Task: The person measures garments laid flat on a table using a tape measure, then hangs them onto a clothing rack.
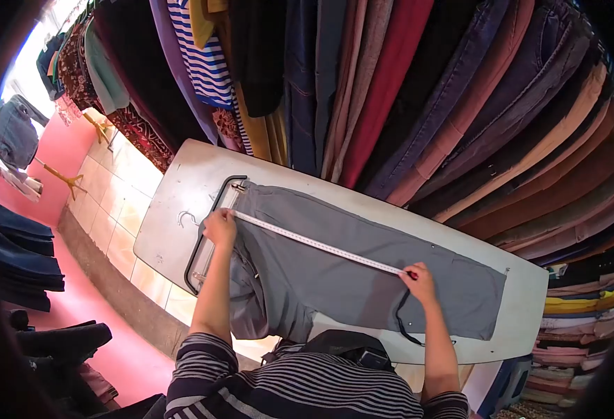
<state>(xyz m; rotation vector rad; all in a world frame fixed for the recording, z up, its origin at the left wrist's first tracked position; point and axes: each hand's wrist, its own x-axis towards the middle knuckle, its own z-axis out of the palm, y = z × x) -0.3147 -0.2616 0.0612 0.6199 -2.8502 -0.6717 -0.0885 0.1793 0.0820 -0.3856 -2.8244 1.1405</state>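
Grey trousers (363,244) lie on a white table (160,209), their waist end clipped to a black-framed hanger (205,237). A white measuring tape (317,244) runs straight along the upper trouser leg. My left hand (219,227) pinches the tape's end at the waist, beside the hanger. Farther down the leg, my right hand (417,281) grips the tape near a small red and black part. A black cord (400,321) hangs below my right hand and rests on the fabric.
Rows of hanging trousers and shirts (390,91) line the table's far side. Folded clothes (586,314) are stacked at the right. More dark garments (20,251) and a pink wall (48,160) stand at the left, beyond a tiled floor (122,188).
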